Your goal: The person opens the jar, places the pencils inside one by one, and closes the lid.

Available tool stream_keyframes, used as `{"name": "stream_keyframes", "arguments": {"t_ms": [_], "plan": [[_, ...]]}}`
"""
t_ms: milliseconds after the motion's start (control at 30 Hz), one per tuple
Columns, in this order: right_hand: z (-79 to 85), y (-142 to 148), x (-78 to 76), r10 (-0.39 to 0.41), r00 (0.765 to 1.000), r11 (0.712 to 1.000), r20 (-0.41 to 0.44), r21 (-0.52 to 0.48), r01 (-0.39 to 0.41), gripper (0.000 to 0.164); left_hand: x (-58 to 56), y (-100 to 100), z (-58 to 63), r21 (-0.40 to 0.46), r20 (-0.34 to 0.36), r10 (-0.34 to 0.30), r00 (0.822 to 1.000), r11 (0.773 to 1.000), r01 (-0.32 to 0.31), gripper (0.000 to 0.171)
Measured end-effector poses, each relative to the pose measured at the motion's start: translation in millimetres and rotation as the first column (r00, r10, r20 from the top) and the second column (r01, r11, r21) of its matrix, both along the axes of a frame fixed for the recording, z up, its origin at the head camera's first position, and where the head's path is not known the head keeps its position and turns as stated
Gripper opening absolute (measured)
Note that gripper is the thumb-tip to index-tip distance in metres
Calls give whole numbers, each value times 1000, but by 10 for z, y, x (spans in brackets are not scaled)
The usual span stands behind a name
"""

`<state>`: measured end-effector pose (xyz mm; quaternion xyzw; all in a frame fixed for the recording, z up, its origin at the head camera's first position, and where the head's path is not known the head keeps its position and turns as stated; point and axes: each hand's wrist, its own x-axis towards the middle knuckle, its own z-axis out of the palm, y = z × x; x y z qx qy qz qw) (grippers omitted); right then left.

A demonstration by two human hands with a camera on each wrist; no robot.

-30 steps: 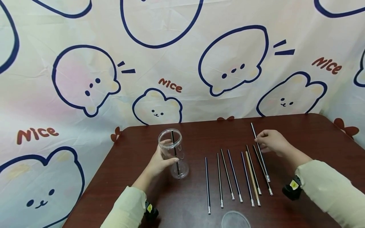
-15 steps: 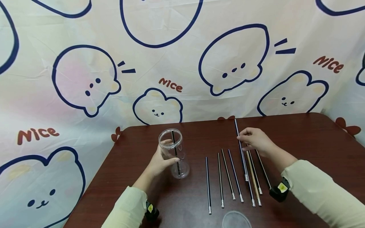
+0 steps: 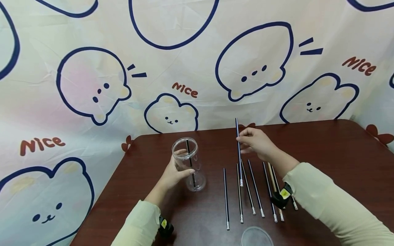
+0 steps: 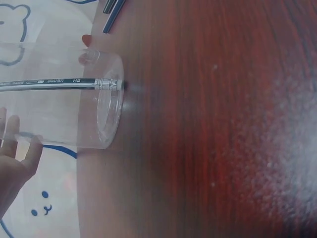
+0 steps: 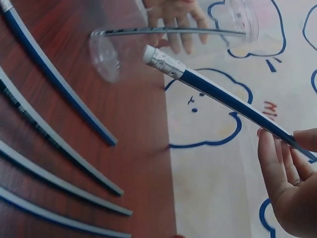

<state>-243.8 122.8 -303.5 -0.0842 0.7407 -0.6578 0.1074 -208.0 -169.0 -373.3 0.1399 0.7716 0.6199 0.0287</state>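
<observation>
My left hand grips a clear plastic jar around its side; the jar's mouth is uncovered. A black pencil marked HB stands inside it, eraser end down at the base. Between thumb and fingers my right hand pinches a blue-and-silver pencil near its upper end. That pencil hangs above the table to the right of the jar, its white eraser pointing down. Below it lie several more pencils, among them a blue one nearest the jar.
A round clear lid lies at the table's front edge of view. The brown wooden table ends at a patterned cloth behind. My right wrist camera hides parts of the rightmost pencils, which include a gold one.
My right hand has carried the blue pencil leftward and upward, from the right end of the row toward the jar. The left hand and jar have stayed in place.
</observation>
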Motion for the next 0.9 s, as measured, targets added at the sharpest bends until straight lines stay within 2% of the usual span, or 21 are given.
{"name": "stream_keyframes", "arguments": {"t_ms": [67, 467, 700, 900], "plan": [[51, -76, -28, -2, 1000, 1000, 3, -19, 3, 19, -24, -21, -47, -2, -8, 0, 1000, 1000, 0, 70], [445, -468, -165, -10, 1000, 986, 8, -166, 12, 11, -12, -28, -56, -22, -7, 9, 1000, 1000, -9, 71], [651, -680, -222, -94, 996, 975, -6, -202, 91, 10, -22, -24, -55, -34, -9, 12, 1000, 999, -12, 68], [742, -856, -227, -174, 985, 944, 3, -284, 167, 11, -17, -18, -33, -29, -6, 13, 1000, 1000, -13, 69]]}}
